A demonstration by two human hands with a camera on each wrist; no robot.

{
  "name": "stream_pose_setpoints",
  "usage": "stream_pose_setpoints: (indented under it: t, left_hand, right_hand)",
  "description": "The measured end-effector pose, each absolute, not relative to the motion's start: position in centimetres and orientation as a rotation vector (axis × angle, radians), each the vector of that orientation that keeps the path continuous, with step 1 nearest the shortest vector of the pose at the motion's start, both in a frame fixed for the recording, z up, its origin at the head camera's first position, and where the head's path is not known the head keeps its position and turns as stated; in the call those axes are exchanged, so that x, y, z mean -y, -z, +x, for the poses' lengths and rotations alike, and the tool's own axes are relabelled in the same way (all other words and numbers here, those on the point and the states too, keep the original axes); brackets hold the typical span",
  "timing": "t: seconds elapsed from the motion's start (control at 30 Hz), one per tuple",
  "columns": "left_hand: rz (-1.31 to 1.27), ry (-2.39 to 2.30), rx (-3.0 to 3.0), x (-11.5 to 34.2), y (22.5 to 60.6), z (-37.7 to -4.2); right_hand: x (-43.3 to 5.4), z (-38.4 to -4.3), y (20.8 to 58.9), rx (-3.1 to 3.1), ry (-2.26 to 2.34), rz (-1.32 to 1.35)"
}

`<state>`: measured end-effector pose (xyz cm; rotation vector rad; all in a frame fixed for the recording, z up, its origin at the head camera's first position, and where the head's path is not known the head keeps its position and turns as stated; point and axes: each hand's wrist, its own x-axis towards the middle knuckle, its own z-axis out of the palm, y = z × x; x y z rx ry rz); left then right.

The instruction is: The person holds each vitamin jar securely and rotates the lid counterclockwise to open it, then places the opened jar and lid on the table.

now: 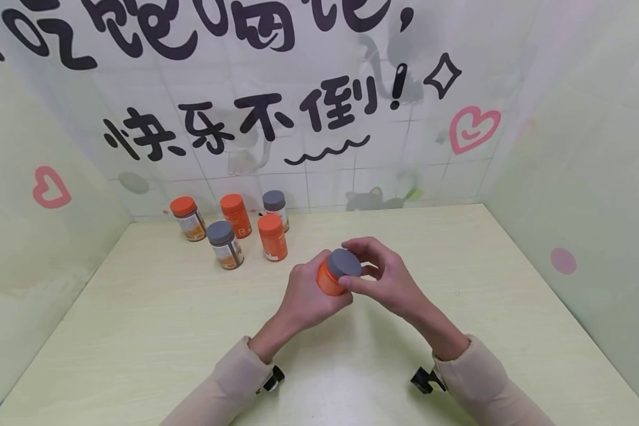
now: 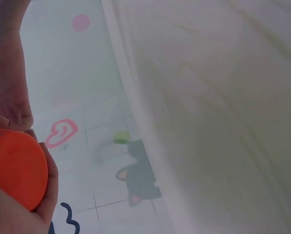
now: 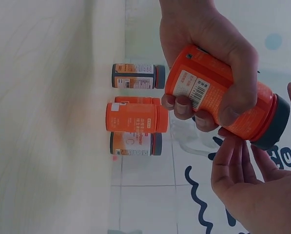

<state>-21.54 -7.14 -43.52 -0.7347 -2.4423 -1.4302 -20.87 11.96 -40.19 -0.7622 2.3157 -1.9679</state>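
Observation:
My left hand (image 1: 310, 293) grips an orange bottle (image 3: 223, 95) round its body, tilted above the table. A dark grey lid (image 1: 344, 262) sits on the bottle's top. Thumb and fingers of my right hand (image 1: 386, 278) are curled about the lid's edge. In the right wrist view, the label and barcode show between the left fingers, and right fingertips (image 3: 233, 156) lie against the bottle just under the lid. The left wrist view shows the bottle's round orange base (image 2: 19, 168) with the left hand around it.
Several bottles stand at the table's back left: a printed one with an orange lid (image 1: 190, 223), two all-orange bottles (image 1: 236, 219) (image 1: 273, 239), and two with grey lids (image 1: 226, 247) (image 1: 276, 207). Patterned walls (image 1: 309, 160) enclose the pale table (image 1: 165, 337) behind and at both sides.

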Motion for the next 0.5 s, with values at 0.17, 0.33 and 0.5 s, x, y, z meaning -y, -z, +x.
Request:
stream_pose_setpoints:
  t: [0.17, 0.33, 0.5]
  left_hand:
    - [-0.732, 1.439, 2.444, 7.10, 43.61, -21.51]
    - [-0.730, 1.437, 2.442, 7.08, 43.55, -21.50]
    - [-0.725, 1.424, 2.439, 7.05, 43.41, -21.51]
  right_hand:
    - [-11.92, -20.93, 40.25, -2.284, 1.993, -0.753]
    - [-12.17, -20.93, 40.15, -2.263, 1.980, -0.840]
    - [-12.17, -20.79, 40.10, -2.270, 1.970, -0.789]
